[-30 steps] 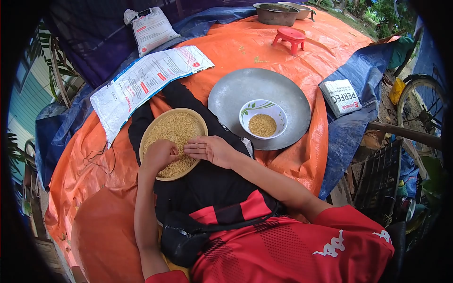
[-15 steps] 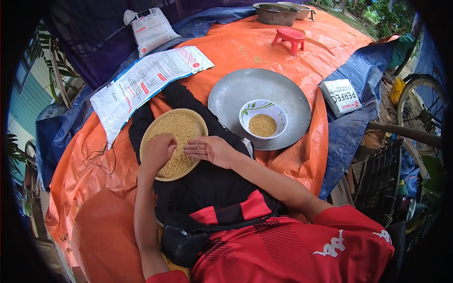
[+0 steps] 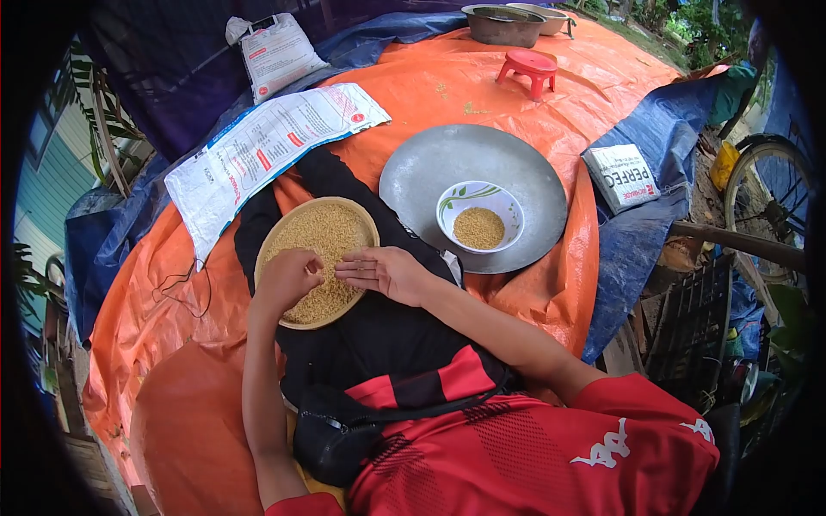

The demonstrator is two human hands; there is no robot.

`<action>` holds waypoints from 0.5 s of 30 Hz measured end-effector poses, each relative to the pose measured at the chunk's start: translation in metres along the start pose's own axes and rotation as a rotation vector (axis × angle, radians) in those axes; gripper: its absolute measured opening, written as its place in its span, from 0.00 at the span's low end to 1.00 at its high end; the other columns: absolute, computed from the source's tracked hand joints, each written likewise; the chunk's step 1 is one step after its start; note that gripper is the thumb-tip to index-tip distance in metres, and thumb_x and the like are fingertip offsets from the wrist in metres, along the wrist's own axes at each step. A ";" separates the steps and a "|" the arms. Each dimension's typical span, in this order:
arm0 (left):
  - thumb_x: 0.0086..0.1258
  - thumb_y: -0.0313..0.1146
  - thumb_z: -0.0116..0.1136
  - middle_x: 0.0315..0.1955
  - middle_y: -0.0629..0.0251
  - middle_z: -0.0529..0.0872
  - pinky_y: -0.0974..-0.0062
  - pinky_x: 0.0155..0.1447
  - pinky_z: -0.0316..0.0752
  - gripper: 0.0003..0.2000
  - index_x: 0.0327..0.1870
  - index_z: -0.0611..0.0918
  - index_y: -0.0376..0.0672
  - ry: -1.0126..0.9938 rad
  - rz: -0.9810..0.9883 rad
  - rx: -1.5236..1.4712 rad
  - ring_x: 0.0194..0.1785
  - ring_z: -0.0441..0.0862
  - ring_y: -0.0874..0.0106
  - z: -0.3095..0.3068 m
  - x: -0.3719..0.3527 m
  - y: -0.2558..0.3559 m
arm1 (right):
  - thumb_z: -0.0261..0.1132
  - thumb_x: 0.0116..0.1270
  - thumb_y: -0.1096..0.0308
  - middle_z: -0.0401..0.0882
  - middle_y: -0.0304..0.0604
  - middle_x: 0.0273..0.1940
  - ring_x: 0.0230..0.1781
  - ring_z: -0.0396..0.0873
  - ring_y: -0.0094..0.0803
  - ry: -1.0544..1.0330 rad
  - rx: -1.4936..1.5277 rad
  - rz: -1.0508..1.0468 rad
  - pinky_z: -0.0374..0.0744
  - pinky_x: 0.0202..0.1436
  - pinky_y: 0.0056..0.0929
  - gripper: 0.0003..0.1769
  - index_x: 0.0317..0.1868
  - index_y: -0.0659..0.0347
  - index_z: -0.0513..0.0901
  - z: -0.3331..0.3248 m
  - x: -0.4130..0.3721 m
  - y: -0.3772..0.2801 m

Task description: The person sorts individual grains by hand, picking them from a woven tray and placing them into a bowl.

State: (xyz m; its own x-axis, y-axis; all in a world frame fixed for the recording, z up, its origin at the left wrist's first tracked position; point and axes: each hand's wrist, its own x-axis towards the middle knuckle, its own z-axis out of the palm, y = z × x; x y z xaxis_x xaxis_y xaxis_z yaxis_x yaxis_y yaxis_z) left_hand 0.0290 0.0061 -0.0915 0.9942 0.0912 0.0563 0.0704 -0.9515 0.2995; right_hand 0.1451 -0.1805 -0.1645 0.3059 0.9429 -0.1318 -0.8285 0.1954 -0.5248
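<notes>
A round, shallow wooden-coloured tray (image 3: 372, 225) lies across my black-trousered legs, holding a layer of golden grain (image 3: 320, 225). Over its left side hangs my left hand (image 3: 288, 277), with thumb and fingertips drawn together in a pinch. Whatever may be between them is too small to see. From the right, my right hand (image 3: 385, 273) reaches over the tray's edge, its fingers stretched out flat and side by side, close to the left fingertips. Nothing shows in it.
Right of my legs, a white bowl (image 3: 449, 205) of similar grain stands on a large round metal tray (image 3: 525, 163). Beyond are a red stool (image 3: 529, 64) and metal basins (image 3: 502, 28). Printed sacks (image 3: 275, 142) lie on the orange tarpaulin (image 3: 413, 77); a folded sack (image 3: 621, 176) is at right.
My left hand has shifted slightly, its pinched fingers turning a little over the grain. The right hand stays almost still.
</notes>
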 end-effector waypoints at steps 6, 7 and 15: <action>0.51 0.30 0.68 0.27 0.59 0.86 0.65 0.41 0.77 0.07 0.32 0.86 0.40 -0.118 -0.101 0.013 0.33 0.84 0.62 0.018 0.004 -0.013 | 0.53 0.75 0.64 0.78 0.59 0.54 0.57 0.79 0.43 -0.018 0.006 0.001 0.78 0.63 0.37 0.21 0.57 0.76 0.72 -0.004 0.002 0.001; 0.51 0.30 0.67 0.27 0.59 0.86 0.64 0.41 0.76 0.07 0.31 0.86 0.41 -0.129 -0.103 0.024 0.34 0.84 0.61 0.019 0.005 -0.014 | 0.53 0.75 0.64 0.78 0.59 0.54 0.57 0.79 0.43 -0.022 0.004 -0.001 0.78 0.63 0.37 0.21 0.56 0.76 0.72 -0.004 0.002 0.001; 0.54 0.29 0.62 0.28 0.57 0.85 0.60 0.43 0.75 0.04 0.29 0.84 0.41 -0.025 -0.069 0.059 0.36 0.83 0.57 0.015 0.002 -0.014 | 0.54 0.75 0.63 0.79 0.58 0.54 0.56 0.79 0.42 -0.038 -0.004 -0.001 0.78 0.63 0.36 0.21 0.56 0.75 0.72 -0.003 0.002 0.001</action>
State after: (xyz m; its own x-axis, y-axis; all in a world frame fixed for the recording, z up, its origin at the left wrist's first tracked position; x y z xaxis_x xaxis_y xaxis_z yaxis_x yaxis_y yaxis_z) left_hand 0.0311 0.0151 -0.1100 0.9886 0.1501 0.0134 0.1423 -0.9590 0.2450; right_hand 0.1465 -0.1798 -0.1679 0.2890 0.9522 -0.0992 -0.8260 0.1957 -0.5287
